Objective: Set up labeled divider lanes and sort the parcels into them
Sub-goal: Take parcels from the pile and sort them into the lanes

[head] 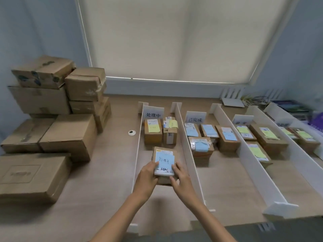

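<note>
Jointly, left hand (146,178), right hand (181,179) gripping one parcel (164,160) (blue-noted), two boxes (153,136) beyond.

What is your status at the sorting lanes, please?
Left grip and right grip hold blue-noted parcel. In leftmost lane, two parcels beyond. Nothing blocking.

Seven big boxes (70,137) are piled on the left. Three signs (153,114) stand far back. The left lane (147,149) holds three parcels (153,135); the lanes to its right hold four, three and two.
</note>
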Tool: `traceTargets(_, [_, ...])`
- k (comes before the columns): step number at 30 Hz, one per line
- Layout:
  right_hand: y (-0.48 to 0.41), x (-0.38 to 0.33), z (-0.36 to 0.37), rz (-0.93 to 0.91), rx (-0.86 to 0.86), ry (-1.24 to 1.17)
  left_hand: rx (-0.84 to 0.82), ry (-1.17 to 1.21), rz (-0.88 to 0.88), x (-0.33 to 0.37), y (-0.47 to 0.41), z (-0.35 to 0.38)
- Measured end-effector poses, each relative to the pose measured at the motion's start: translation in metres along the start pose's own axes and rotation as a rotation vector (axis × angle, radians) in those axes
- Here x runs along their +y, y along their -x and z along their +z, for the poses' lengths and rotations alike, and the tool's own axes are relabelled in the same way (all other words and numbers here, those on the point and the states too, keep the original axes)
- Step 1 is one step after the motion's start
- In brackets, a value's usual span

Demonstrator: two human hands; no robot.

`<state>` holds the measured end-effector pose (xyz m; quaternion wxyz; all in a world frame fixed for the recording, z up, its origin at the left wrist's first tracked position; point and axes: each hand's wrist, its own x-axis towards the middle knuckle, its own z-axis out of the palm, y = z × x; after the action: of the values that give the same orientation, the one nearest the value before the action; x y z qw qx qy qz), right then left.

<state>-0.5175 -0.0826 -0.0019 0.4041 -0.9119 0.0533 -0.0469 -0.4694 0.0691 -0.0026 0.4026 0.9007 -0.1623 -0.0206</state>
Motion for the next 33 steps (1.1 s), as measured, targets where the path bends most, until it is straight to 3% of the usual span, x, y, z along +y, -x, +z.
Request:
traceTargets(7, [-0.108,0.042,0.043,0.040,-0.159,0.066,-0.044,-0.222,-0.066,-0.057,-0.098,0.027])
traceTargets(16, [-0.200,0.087,0.093,0.035,-0.390,0.134,-0.239,-0.516,-0.157,-0.112,-0.171,0.063])
traceTargets(23, [-0.225,0.091,0.103,-0.038,-0.391,0.305,-0.179,-0.645,-0.132,-0.124,-0.202,0.061])
traceTargets(28, [-0.215,0.074,0.091,-0.060,-0.357,0.456,-0.052,-0.463,-0.076,-0.118,-0.185,0.033])
traceTargets(33, [-0.168,0.040,0.082,-0.133,-0.215,0.343,0.146,-0.326,-0.051,-0.110,-0.129,-0.027])
